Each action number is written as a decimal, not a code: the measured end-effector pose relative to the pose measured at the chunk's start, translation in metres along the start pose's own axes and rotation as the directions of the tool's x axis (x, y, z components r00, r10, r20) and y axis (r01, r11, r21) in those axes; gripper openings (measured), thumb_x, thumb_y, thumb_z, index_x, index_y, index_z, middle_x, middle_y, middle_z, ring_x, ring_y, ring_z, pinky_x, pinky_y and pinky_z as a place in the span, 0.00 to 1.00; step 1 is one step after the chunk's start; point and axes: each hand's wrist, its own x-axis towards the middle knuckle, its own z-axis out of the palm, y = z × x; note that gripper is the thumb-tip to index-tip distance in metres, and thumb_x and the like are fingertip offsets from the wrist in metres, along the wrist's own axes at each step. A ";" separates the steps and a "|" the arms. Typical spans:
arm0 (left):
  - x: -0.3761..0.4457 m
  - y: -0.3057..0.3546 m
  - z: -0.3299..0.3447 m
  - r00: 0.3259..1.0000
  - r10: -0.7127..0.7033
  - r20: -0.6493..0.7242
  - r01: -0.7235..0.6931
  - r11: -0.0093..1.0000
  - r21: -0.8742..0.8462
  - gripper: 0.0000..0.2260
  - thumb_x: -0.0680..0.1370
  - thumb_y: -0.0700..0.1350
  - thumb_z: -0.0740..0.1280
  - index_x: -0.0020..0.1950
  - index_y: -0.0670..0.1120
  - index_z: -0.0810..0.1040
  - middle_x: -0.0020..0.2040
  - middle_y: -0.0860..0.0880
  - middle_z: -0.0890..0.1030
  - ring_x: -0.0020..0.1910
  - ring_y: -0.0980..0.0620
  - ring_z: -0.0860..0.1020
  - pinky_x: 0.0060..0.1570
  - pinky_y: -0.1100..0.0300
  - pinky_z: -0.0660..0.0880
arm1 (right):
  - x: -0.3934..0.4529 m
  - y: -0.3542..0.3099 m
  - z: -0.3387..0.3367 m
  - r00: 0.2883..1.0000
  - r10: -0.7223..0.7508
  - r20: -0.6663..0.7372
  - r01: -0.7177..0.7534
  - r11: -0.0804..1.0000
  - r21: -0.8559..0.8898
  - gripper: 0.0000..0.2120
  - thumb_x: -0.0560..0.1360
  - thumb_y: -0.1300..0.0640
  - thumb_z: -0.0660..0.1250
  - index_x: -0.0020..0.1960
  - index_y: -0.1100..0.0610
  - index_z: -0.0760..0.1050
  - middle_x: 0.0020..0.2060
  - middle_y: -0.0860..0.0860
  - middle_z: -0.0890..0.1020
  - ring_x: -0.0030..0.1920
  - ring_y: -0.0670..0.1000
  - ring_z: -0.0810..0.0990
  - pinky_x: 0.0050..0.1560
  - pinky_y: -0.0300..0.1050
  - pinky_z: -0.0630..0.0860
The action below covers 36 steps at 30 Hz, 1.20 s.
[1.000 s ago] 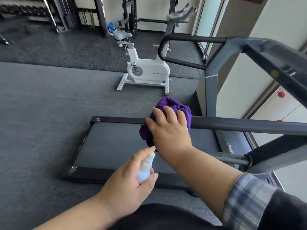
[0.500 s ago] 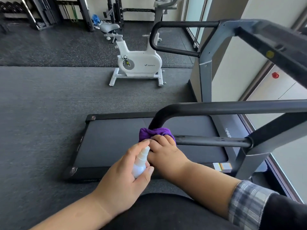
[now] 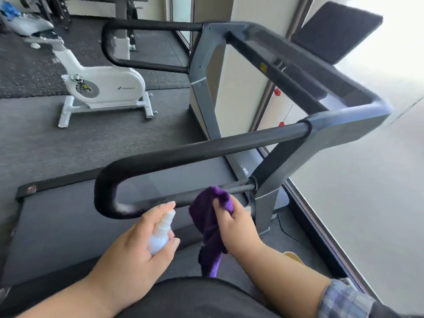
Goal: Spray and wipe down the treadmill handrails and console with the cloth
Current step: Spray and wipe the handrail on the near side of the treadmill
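Step in hand: wiping the near handrail [image 3: 183, 154], lower bar of the loop. Right hand [image 3: 236, 226] grips the purple cloth [image 3: 210, 223], fingers curled into the bunched top, which sits at or just against the thin lower bar [image 3: 238, 187] near where it meets the grey upright [image 3: 266, 203]; actual contact not clear from this angle. Rest of the cloth hangs loose below the hand. Left hand [image 3: 135, 253] holds the small white spray bottle [image 3: 160, 232], wrapped round the body, index finger up over the nozzle, aimed roughly at the padded bend of the rail. No spray visible.

Progress, my read: early to mid. Far handrail [image 3: 149, 26] and the console [image 3: 284, 63] are well apart from both hands, no sign they're being worked.

Next move likely calls for: cloth closed round the lower bar and run along it, then a spritz on the padded top bar and a full-length wipe. Keep the dangling cloth tail off the belt [image 3: 68, 216].

White exercise bike [image 3: 101, 86] beyond, not involved.
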 end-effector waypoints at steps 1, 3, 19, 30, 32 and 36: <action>0.008 0.004 0.006 1.000 0.001 0.025 -0.001 1.000 0.006 0.30 0.75 0.51 0.68 0.64 0.79 0.58 0.50 0.64 0.79 0.41 0.64 0.79 0.41 0.72 0.72 | 0.008 0.002 -0.014 0.997 0.054 -0.059 -0.052 0.998 0.031 0.08 0.75 0.39 0.58 0.44 0.37 0.76 0.36 0.36 0.81 0.39 0.39 0.79 0.40 0.37 0.73; 0.022 0.012 0.018 0.999 -0.003 0.043 0.002 1.000 0.019 0.30 0.75 0.52 0.69 0.64 0.79 0.57 0.51 0.65 0.78 0.44 0.62 0.79 0.43 0.70 0.72 | 0.025 0.002 -0.041 0.987 0.073 -0.143 -0.062 0.995 0.077 0.10 0.73 0.37 0.56 0.44 0.35 0.76 0.37 0.36 0.82 0.40 0.40 0.81 0.41 0.41 0.77; 0.076 0.051 0.079 0.971 -0.235 -0.038 0.238 0.968 0.081 0.27 0.75 0.56 0.65 0.66 0.77 0.57 0.53 0.65 0.77 0.43 0.63 0.78 0.41 0.64 0.73 | 0.131 0.084 -0.047 0.968 -0.156 0.196 0.248 0.719 -0.649 0.31 0.78 0.34 0.45 0.76 0.46 0.62 0.77 0.47 0.62 0.77 0.53 0.55 0.71 0.57 0.56; 0.082 0.075 0.103 0.919 -0.331 -0.215 0.340 0.940 0.007 0.25 0.74 0.61 0.62 0.66 0.78 0.55 0.51 0.63 0.79 0.50 0.60 0.77 0.47 0.66 0.71 | 0.166 0.079 -0.072 0.751 -0.237 0.616 0.651 0.423 -0.630 0.36 0.73 0.25 0.45 0.76 0.40 0.57 0.77 0.51 0.60 0.77 0.56 0.54 0.73 0.61 0.53; 0.081 0.077 0.106 0.912 -0.339 -0.231 0.348 0.938 -0.001 0.25 0.73 0.61 0.62 0.66 0.77 0.56 0.50 0.64 0.78 0.51 0.60 0.77 0.48 0.65 0.71 | 0.175 0.083 -0.081 0.740 -0.230 0.632 0.672 0.275 -0.687 0.32 0.76 0.29 0.54 0.75 0.40 0.55 0.75 0.55 0.61 0.76 0.60 0.56 0.73 0.65 0.48; 0.076 0.074 0.106 0.895 -0.371 -0.247 0.381 0.924 -0.008 0.24 0.74 0.61 0.62 0.66 0.76 0.57 0.51 0.63 0.78 0.52 0.58 0.77 0.48 0.63 0.71 | 0.174 0.083 -0.075 0.728 -0.241 0.642 0.685 0.251 -0.683 0.35 0.74 0.30 0.60 0.75 0.42 0.55 0.73 0.56 0.65 0.69 0.61 0.67 0.69 0.63 0.66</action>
